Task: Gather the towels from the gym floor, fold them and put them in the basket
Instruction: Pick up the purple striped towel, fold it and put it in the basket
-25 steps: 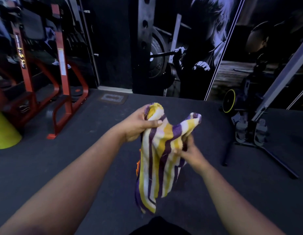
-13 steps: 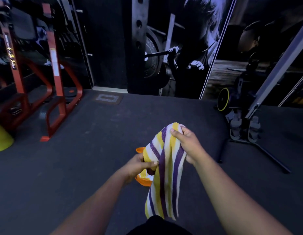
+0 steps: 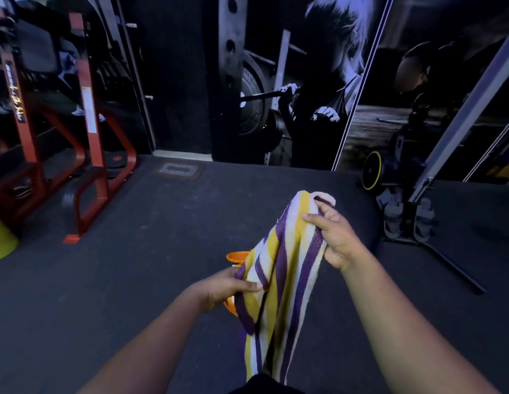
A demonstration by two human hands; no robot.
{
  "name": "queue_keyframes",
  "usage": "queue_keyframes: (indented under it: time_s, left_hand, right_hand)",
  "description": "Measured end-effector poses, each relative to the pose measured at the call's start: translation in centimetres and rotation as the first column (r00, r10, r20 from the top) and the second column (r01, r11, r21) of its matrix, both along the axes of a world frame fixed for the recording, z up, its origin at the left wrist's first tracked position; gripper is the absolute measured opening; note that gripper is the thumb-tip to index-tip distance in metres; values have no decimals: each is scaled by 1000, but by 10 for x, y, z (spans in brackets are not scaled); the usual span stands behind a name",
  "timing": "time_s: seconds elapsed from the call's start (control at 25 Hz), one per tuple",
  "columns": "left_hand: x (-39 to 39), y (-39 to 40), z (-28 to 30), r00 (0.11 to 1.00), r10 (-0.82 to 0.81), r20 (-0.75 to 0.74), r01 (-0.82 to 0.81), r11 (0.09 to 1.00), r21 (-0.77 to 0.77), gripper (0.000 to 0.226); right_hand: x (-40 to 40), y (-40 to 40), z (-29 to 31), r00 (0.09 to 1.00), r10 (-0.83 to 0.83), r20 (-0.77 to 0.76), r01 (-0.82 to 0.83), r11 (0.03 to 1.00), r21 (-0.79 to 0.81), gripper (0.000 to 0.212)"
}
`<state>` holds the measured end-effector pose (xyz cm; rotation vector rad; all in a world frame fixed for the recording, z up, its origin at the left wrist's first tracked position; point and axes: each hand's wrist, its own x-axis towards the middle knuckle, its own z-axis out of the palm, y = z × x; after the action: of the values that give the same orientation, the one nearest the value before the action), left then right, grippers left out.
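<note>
A person's 2 hands work a striped bath towel [image 3: 284, 277] in yellow, purple and white above the dark rubber gym floor [image 3: 133, 265], the cloth hanging lengthwise between them, seemingly gathered into a long doubled strip so it can be folded again. Far off to the left of the left hand [image 3: 223, 288] stands a red steel rack [image 3: 88, 155]; well beyond the right hand [image 3: 337, 236] a dark machine with a yellow-rimmed wheel [image 3: 372, 173] sits on the floor. An orange basket [image 3: 237, 256], mostly hidden, shows directly behind the towel and just past the left hand, probably kept close for the drop. The right hand, the higher of the 2, has its fingers curled tight round the towel's bunched top end, carrying its weight. The left hand, lower and nearer the body, pinches the towel's left edge between thumb and fingers at mid-length, likely to steady the hang and line up the next fold.
</note>
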<state>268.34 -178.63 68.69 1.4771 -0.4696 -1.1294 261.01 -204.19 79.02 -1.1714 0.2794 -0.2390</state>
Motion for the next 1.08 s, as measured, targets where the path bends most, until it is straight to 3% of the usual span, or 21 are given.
queue_keyframes:
  time_s: [0.12,0.16,0.24,0.32,0.4,0.48,0.56,0.64,0.72,0.76,0.84,0.92,1.0,1.08]
  left_hand:
    - [5,-10,37,938,291,-189,-319,937,-139,33]
    - [9,-15,46,913,345,-217,-381,911,-156,32]
    - [13,-25,61,892,410,-191,-439,885,-155,34]
    - [15,-33,71,877,443,-185,-475,859,-191,38]
    - [16,-33,75,866,446,-228,-497,820,-285,40]
    - [19,-23,65,888,407,-215,-458,825,-330,43]
    - [20,-8,42,937,346,-49,-350,926,-143,39]
    - [20,5,26,963,256,80,-261,964,56,29]
    - [20,6,33,939,344,31,-343,939,-15,21]
    - [22,2,44,916,400,-39,-402,910,-99,20]
    - [28,-6,65,886,435,-162,-463,845,-267,22]
    - [31,-10,71,873,440,-212,-488,804,-339,26]
    - [29,-3,58,890,437,-131,-456,866,-204,33]
    - [28,8,39,922,385,42,-384,923,-14,33]
  right_hand:
    - [-11,-22,-21,975,-79,207,34,976,213,72]
    - [-17,-21,-34,980,-31,195,-13,975,220,89]
    - [-34,-4,-61,995,71,-68,-62,990,124,101]
    - [-44,13,-87,945,148,-293,-167,985,-41,65]
    - [-45,20,-96,931,115,-347,-171,976,-136,35]
    - [-38,16,-86,958,5,-285,-22,998,-58,29]
    - [-30,6,-64,976,-143,-166,151,988,39,30]
    - [-26,-5,-49,952,-300,-57,305,940,153,32]
    - [-30,-10,-49,929,-368,44,341,894,290,34]
    - [-33,-7,-56,947,-319,29,298,913,278,45]
    - [-45,13,-71,990,-83,-113,88,995,46,60]
    - [-46,30,-78,982,41,-185,-71,984,-162,27]
    - [-38,35,-68,983,-26,-183,2,991,-131,6]
    - [-28,24,-54,981,-124,-150,113,991,-76,8]
